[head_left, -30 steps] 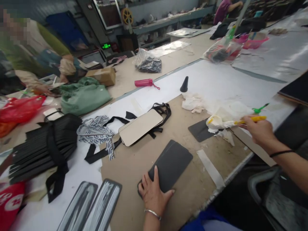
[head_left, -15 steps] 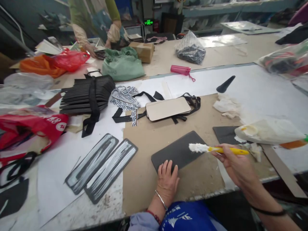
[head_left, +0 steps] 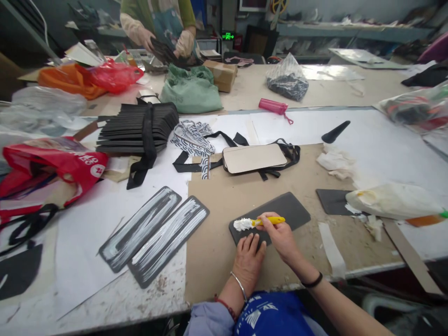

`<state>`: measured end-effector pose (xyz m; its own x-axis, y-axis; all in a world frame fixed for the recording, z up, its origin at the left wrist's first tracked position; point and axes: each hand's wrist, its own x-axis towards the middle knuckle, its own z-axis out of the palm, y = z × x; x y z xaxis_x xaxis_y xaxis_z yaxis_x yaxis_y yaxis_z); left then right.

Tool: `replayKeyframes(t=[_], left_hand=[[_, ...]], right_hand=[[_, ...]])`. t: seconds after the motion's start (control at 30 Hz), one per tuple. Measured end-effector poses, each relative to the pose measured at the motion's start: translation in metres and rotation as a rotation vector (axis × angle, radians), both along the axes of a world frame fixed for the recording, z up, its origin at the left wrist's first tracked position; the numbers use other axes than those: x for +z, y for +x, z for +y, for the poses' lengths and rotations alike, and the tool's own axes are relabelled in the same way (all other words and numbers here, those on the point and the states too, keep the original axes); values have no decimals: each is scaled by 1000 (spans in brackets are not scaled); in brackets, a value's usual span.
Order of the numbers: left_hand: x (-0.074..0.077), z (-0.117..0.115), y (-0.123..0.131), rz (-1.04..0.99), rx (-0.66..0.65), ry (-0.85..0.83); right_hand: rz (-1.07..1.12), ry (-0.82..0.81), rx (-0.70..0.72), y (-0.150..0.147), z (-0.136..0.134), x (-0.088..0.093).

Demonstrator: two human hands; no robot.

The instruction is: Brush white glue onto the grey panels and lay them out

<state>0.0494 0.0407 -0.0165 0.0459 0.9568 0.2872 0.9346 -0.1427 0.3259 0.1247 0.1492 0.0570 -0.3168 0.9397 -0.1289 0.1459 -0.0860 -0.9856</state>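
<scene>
A dark grey rectangular panel with rounded corners lies on brown board before me. My left hand rests on its near edge, fingers stretched out flat. My right hand is closed around a yellow-handled brush. White paste coats the bristles, which are at the panel's left end, just beyond my left fingertips. To the left lie two similar panels, a nearer one and a farther one, both streaked with white. A whitish bag with paste at its mouth rests partly on another dark piece at the right.
Beyond the panel is a beige plate with black straps. Strapped black pieces, a red bag and a green bag stand left and behind. A person handles dark pieces across the table.
My right hand has carried the brush left, from the panel's right end to its left end. My left hand stays on the panel. The person opposite has lifted dark pieces.
</scene>
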Motion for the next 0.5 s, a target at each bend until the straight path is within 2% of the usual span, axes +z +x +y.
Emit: replayKeyframes(t=[0.2,0.5], left_hand=[[8,0,-1,6,5,-68],[13,1,-2,8,8,-45]], right_hand=[[-129,94,-98,33,28,-3],[-318,211,-344,103,102,-2]])
